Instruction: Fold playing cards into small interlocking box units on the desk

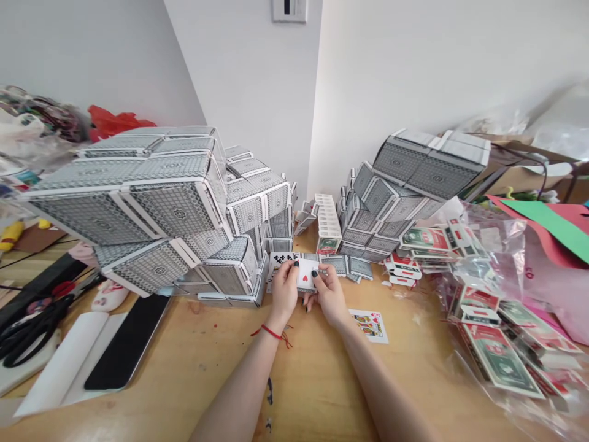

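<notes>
Between both hands is a white playing card (304,268) with a red heart showing. My left hand (286,286) pinches its left side with the thumb on top. On the right side, the thumb and fingers of my right hand (329,290) grip the same card. A black-spotted card (278,257) lies just beyond my left fingers. Grey-patterned cards (359,267) lie flat to the right of my fingertips. Near my right wrist a face card (373,326) rests face up on the wooden table (304,380), partly covered by my forearm.
Stacked grey card-built blocks (168,209) rise on the left, overhanging the table. Another stack (381,202) stands on the right. A white-edged card column (328,218) is between them. Red-green card boxes (504,359) lie far right; a black phone (126,344) and scissors (32,325) lie left.
</notes>
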A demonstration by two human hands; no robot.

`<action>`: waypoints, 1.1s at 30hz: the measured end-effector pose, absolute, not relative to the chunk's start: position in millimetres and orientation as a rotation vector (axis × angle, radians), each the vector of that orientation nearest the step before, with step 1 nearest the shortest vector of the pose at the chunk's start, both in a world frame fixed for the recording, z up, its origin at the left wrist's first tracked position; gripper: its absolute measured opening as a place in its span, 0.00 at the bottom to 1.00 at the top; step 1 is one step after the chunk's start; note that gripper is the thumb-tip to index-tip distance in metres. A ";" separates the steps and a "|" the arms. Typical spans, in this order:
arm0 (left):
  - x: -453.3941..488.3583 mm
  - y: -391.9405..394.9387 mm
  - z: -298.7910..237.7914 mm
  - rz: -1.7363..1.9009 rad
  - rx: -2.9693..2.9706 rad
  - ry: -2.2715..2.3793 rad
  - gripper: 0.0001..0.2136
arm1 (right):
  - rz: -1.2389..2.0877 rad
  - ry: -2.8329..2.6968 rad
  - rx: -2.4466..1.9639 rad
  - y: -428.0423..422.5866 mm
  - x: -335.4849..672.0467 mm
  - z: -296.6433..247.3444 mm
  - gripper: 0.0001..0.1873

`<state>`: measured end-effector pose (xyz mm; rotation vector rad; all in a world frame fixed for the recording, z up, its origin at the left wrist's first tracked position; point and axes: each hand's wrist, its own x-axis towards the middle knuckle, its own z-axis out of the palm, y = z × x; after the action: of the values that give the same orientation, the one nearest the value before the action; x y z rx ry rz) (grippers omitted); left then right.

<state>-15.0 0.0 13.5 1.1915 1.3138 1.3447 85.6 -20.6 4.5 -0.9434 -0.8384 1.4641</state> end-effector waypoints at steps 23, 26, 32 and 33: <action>-17.0 -4.2 19.4 1.374 1.136 1.376 0.05 | 1.901 -0.699 -0.752 -22.7 85.2 10.1 0.06; -16.8 -3.3 18.0 1.370 1.146 1.379 0.06 | 1.874 -0.705 -0.784 -22.9 84.2 10.7 0.09; -16.8 -2.2 16.0 1.403 1.117 1.339 0.05 | 1.795 -0.729 -0.782 -23.3 82.8 10.5 0.15; -16.6 -2.3 15.5 1.405 1.114 1.323 0.05 | 1.782 -0.734 -0.786 -23.2 82.9 10.7 0.16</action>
<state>-16.6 -2.3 15.5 1.1135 1.3228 1.4047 82.9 -23.2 10.7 -0.7862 -0.7341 1.7822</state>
